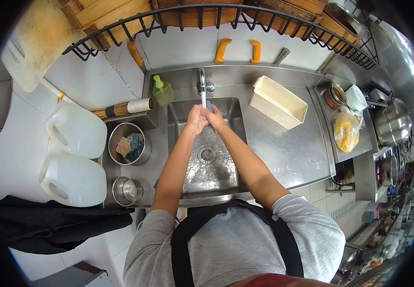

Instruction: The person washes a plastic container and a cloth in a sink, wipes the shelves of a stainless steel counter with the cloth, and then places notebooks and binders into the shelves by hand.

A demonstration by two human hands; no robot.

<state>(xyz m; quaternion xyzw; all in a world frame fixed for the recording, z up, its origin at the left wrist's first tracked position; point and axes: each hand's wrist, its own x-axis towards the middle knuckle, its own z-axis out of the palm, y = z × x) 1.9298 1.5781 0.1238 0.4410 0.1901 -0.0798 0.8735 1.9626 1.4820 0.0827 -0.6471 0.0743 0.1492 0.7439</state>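
Head view, hands point(197, 119) together under tap point(202, 82)

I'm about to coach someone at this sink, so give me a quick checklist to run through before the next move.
1. Water running from the tap: ok, a stream falls at the hands.
2. Left hand and right hand over the sink: ok, both.
3. Bluish-grey item at the hands identified: cannot tell, mostly hidden.
4. Drain uncovered: ok, no item lies over it.
5. Cream container clear of the stream: ok, on the counter right of the sink.
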